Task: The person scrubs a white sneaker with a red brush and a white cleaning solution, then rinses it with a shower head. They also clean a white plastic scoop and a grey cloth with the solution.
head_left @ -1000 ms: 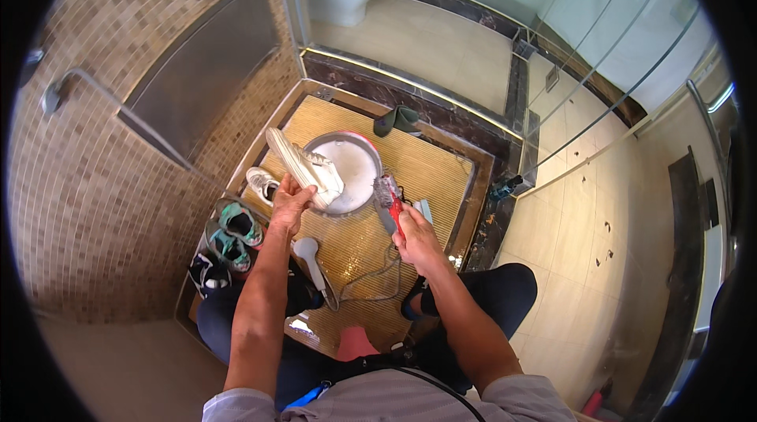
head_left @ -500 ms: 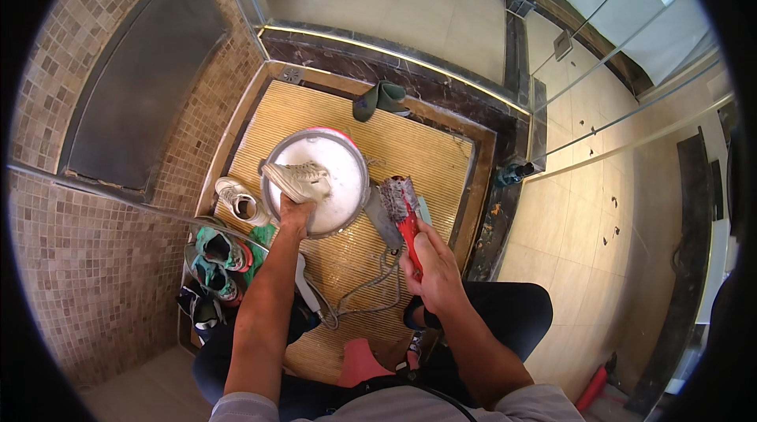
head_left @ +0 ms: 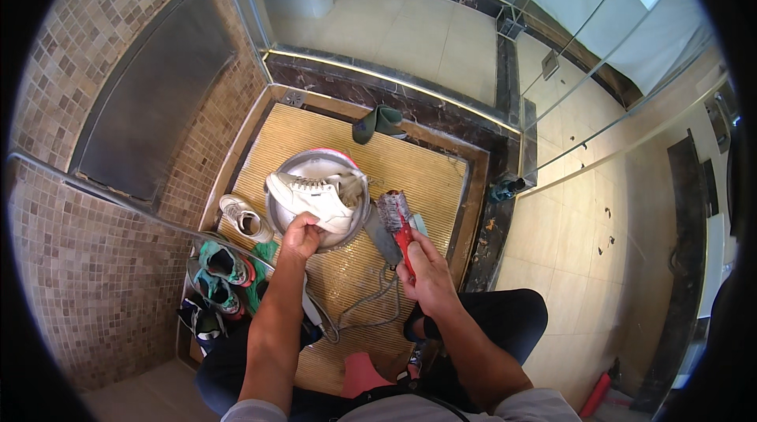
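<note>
White shoe (head_left: 317, 201) has turned since earlier, gripped by left hand (head_left: 302, 236); right hand (head_left: 430, 274) clasps red brush (head_left: 400, 223).

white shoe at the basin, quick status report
Left hand: gripping white shoe over basin. Right hand: holding red brush, apart from shoe. Nothing seen blocking either.
</note>
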Tool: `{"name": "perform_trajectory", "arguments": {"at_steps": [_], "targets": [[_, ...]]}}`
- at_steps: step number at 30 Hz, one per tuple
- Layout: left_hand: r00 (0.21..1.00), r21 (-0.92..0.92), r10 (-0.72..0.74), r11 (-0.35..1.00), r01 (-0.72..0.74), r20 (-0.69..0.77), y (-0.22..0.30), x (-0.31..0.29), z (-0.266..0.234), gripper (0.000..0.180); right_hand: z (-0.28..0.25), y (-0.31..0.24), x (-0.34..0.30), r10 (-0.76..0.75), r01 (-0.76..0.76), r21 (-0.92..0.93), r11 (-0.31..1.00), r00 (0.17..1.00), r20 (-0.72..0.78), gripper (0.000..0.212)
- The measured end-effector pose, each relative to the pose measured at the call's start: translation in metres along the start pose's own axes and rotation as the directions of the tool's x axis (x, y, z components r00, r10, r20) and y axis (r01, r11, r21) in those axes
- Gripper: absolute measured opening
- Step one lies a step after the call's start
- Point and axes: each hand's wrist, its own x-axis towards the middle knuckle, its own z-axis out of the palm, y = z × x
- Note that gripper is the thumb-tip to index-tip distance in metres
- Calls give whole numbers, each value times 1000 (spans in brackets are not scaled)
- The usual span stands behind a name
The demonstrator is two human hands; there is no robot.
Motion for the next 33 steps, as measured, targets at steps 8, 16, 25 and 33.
{"name": "perform_trajectory", "arguments": {"at_steps": [8, 16, 25, 33], "targets": [[957, -203, 216, 963, -176, 194, 12, -53, 59, 75, 25, -1, 12, -28, 27, 4, 1000, 992, 127, 41], [935, -293, 204, 949, -116, 291, 25, -98, 66, 79, 62, -51, 34, -112, 317, -505, 802, 912, 394, 41], [934, -319, 225, 939, -131, 279, 17, -120, 73, 70, 76, -92, 42, 118, 557, -825, 95, 817, 565, 41], [981, -201, 109, 977, -76, 161, -14, -122, 67, 62, 98, -84, 23, 176, 576, -806, -139, 815, 552, 40]]}}
